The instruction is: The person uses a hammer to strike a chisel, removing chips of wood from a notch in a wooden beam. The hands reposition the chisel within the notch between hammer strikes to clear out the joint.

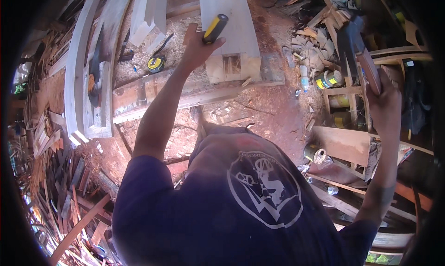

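My left hand (201, 48) is closed around a chisel with a yellow-and-black handle (216, 28). Its blade is hidden from view. The hand is over the pale timber (229, 15), left of a square hole (232, 65) cut near that timber's end. Raised at the right, my right hand (384, 99) grips the wooden handle (369, 71) of a tool with a grey metal head (356, 34); I cannot tell whether it is a hammer or a hatchet. This tool is well apart from the chisel.
A yellow-and-black tape measure (156, 63) lies on the wood left of my arm. Further left, a dark-bladed tool (95, 80) rests between long pale beams (76, 71). Tins (329, 79), a plastic bottle (304, 78) and offcuts fill the right; scrap wood (69, 201) is piled lower left.
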`<state>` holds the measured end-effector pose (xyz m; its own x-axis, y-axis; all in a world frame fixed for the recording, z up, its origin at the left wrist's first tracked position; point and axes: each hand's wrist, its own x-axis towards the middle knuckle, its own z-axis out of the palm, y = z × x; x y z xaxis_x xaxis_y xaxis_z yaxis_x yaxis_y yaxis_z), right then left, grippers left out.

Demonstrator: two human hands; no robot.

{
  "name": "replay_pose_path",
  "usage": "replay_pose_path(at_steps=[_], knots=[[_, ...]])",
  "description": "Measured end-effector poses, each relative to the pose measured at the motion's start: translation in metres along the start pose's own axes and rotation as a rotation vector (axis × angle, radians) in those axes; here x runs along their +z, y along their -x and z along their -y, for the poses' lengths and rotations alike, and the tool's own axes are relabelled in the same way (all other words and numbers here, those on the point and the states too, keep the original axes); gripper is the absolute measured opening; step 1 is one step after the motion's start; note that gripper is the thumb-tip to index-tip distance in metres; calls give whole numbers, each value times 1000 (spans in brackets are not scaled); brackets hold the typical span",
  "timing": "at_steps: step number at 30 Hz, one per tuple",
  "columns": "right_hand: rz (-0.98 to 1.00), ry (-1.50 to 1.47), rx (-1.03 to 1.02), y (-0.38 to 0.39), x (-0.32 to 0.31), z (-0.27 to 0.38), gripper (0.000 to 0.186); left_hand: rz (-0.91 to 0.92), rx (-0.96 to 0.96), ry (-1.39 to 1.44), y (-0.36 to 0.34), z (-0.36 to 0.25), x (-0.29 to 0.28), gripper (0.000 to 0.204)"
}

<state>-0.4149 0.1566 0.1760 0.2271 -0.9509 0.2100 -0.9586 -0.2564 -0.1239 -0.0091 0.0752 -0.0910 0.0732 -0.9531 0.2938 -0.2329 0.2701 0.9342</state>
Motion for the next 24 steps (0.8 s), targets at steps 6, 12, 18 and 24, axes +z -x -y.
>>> replay_pose_path(at_steps=[6, 12, 18, 24], knots=[[48, -106, 98, -2, 20, 13, 24, -217, -155, 785, 8, -57, 15, 27], [149, -39, -47, -19, 30, 46, 29, -176, -98, 730, 4, -42, 64, 26], [122, 35, -153, -38, 20, 92, 20, -135, -122, 551, -2, -43, 84, 31], [-61, 249, -406, -83, -5, 128, 42, -51, -139, 272, 2, -45, 93, 33]])
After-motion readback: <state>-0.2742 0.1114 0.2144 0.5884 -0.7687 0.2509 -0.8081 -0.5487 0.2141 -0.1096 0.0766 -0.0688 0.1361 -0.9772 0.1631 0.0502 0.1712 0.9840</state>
